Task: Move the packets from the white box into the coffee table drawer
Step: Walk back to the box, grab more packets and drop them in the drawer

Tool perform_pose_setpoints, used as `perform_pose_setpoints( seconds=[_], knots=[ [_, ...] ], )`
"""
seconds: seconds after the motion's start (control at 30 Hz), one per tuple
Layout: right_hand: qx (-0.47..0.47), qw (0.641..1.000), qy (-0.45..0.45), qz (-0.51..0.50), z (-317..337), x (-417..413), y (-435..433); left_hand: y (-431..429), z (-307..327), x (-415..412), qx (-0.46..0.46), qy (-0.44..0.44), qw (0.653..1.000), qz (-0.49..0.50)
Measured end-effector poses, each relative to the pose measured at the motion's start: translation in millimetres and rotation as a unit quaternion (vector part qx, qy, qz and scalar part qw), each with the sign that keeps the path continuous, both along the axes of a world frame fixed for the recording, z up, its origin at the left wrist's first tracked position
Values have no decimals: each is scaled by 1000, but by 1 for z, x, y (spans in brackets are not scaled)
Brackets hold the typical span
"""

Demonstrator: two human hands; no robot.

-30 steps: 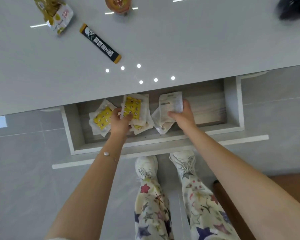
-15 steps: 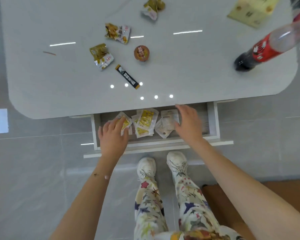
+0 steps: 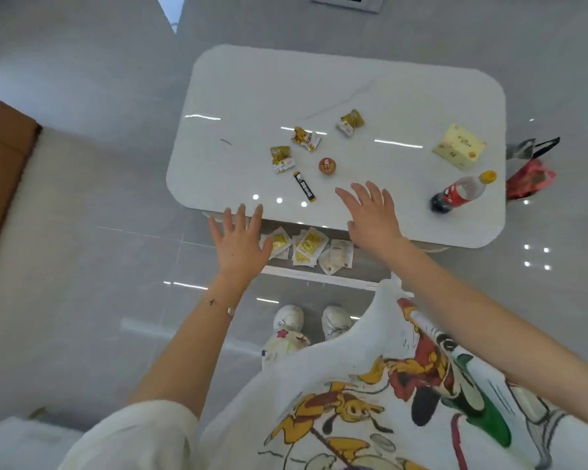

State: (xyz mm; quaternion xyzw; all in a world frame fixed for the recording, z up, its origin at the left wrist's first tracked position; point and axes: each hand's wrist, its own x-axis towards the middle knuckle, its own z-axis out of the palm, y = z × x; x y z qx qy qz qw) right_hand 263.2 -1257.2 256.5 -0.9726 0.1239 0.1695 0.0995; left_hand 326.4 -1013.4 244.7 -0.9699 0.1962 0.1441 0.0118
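Pale packets [image 3: 308, 247] lie in the open drawer [image 3: 319, 277]; left hand [image 3: 241, 247] and right hand [image 3: 374, 220] hover spread, seemingly empty.

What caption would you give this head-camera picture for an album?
Open left hand and right hand hover by the drawer, packets inside; bottle on the table.

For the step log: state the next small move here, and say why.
Probably lower the left hand to the open drawer and push it shut: the packets lie in it, and this hand and the right hand are open and empty. Whether the box holds more cannot be seen.
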Motion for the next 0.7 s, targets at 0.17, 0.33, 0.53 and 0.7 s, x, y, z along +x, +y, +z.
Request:
perform_pose_setpoints(
  seconds=[0.17,0.33,0.53,0.7],
  knots=[
    [-5,998,-15,65,35,8,30,17,30,-22,-41,0,998,52],
    [-21,987,-29,156,45,22,54,53,40,-32,-72,-29,989,129],
    [-13,967,-40,250,57,46,106,114,53,-50,-83,-46,963,251],
    [17,949,-56,310,72,71,186,187,58,-56,-101,-76,940,316]
  ],
)
